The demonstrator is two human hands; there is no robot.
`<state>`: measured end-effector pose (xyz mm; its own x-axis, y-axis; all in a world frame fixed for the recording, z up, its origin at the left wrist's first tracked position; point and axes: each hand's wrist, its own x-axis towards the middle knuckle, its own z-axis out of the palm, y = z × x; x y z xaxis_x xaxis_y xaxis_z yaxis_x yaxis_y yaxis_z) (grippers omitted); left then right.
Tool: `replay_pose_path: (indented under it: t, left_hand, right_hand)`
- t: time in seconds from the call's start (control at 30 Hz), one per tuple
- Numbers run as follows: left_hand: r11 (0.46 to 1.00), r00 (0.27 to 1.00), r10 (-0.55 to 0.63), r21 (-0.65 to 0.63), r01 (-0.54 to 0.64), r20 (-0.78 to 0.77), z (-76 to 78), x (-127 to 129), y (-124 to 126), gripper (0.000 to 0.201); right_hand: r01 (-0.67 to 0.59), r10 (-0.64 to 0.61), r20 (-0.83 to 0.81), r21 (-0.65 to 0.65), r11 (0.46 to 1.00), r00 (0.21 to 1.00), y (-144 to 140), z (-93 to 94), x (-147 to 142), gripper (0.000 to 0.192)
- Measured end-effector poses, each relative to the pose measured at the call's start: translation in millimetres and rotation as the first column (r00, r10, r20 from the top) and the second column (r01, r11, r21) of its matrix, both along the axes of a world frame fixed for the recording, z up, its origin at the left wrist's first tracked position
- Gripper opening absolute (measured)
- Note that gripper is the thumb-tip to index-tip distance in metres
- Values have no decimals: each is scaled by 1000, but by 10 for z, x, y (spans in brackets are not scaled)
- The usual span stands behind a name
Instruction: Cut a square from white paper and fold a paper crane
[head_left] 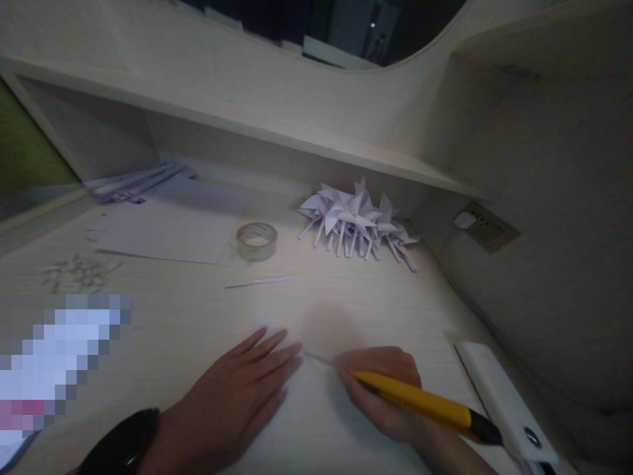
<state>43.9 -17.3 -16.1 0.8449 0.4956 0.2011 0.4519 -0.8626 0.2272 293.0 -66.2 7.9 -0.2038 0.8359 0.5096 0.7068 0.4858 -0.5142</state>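
My left hand (257, 376) lies flat at the near middle of the desk, fingers stretched out over what looks like a pale sheet, hard to tell from the desktop. My right hand (380, 389) is closed round a yellow utility knife (420, 402) with a black end. Its thin grey blade points left and reaches close to the left fingertips. Beyond the hands lies a thin white paper strip (261, 282). A roll of clear tape (256, 243) stands behind the strip.
Several paper pinwheels (351, 218) lie at the back right. White sheets (173, 221) and rolled paper (143, 181) are at the back left, near small pale pieces (79, 272). A blurred-out device (54, 356) sits left. A white power strip (504, 396) lies right, below a wall socket (489, 227).
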Motion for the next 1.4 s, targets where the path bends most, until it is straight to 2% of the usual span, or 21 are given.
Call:
replay_pose_path:
  t: [0.17, 0.3, 0.53, 0.77, 0.93, 1.03, 1.27, 1.4]
  left_hand:
    - [1000, 999, 20, 1, -20, 26, -11, 21, -39, 45]
    - [1000, 999, 20, -8, -20, 42, -34, 9, -31, 47]
    - [999, 997, 37, -20, -35, 66, 26, 24, -41, 45]
    - [999, 997, 36, -7, -35, 74, 26, 27, -45, 43]
    - [999, 999, 36, 6, -36, 32, -1, 14, -56, 44]
    - [999, 999, 41, 15, -41, 8, 0, 27, -62, 45]
    - [999, 999, 47, 8, -48, 26, 16, 52, -75, 44]
    - [999, 998, 45, 8, -45, 53, -13, 27, -74, 44]
  right_hand:
    - [-12, 12, 20, 12, 1000, 1000, 8, 44, -8, 15]
    - [9, -10, 40, 32, 999, 999, 9, 77, -23, 19]
    - [5, -4, 38, -36, 999, 999, -12, 15, 2, 19]
    - [62, -62, 60, -5, 998, 996, -15, 21, -14, 21]
    - [22, -20, 75, -28, 999, 997, 9, 63, -27, 18]
    - [49, -49, 42, 10, 999, 998, 6, 47, -19, 19]
    - [1, -2, 69, 19, 1000, 998, 19, 111, -27, 18]
    - [12, -12, 38, -2, 1000, 999, 4, 48, -2, 19]
